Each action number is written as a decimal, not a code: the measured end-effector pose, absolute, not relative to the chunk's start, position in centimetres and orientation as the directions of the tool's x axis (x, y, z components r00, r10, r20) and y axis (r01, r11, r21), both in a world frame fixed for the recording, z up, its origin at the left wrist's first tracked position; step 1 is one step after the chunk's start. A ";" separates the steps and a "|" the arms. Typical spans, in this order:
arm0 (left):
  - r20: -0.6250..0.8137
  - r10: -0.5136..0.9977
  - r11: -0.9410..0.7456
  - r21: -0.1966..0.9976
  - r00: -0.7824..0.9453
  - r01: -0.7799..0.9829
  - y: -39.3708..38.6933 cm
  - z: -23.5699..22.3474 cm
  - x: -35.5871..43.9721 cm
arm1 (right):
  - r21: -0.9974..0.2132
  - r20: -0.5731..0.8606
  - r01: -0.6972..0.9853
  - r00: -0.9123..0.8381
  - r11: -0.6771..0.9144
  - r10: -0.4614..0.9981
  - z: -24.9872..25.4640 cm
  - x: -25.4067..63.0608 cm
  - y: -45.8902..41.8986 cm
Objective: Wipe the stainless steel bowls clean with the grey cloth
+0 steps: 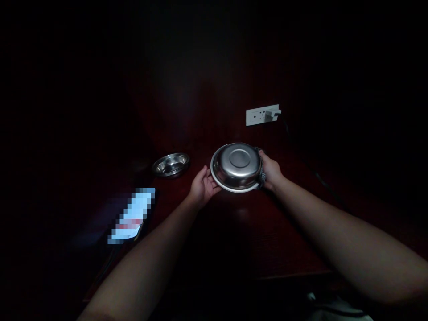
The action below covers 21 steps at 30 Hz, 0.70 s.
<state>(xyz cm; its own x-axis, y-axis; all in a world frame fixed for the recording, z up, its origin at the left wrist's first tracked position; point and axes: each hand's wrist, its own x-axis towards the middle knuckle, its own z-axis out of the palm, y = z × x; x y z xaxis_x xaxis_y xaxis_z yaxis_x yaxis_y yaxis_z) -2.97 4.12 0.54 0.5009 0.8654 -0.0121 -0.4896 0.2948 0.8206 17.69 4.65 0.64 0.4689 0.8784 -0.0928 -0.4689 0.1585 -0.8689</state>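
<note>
A shiny stainless steel bowl is held tilted above the table, its round underside facing me. My left hand grips the bowl's left rim, with the fingers behind the rim and the thumb pointing up beside it. At the right side, my right hand is closed on a dark grey textured cloth, pressed against the bowl's rim. Most of the cloth and several right fingers are hidden behind the bowl. A second steel bowl rests upright on the table, left of my left hand.
A lit phone, its screen blurred out, lies left of my left forearm. The dark red table ends at a front edge near me. On the back wall is a white socket panel with a plug and a dark cord. Surroundings are very dark.
</note>
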 end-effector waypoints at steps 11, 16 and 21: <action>-0.024 0.786 0.368 0.822 0.618 -0.435 3.8 0.0 -2.6 | -0.879 -0.168 -0.476 0.353 0.022 0.920 -0.2 17.0 4.7; -0.040 0.795 0.361 0.833 0.605 -0.419 4.0 0.0 -2.6 | -0.890 -0.156 -0.455 0.362 0.028 0.919 -0.4 17.2 4.9; -0.053 0.855 0.310 0.850 0.517 -0.427 4.0 0.3 -2.5 | -0.895 -0.151 -0.445 0.346 0.021 0.926 -0.1 16.8 4.5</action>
<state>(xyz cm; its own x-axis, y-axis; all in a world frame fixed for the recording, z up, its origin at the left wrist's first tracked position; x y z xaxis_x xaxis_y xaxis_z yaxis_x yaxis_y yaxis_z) -2.52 3.97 0.27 0.5166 0.8546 -0.0530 -0.4265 0.3105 0.8495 16.77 4.47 -0.14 0.3464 0.9259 -0.1509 -0.4454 0.0207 -0.8951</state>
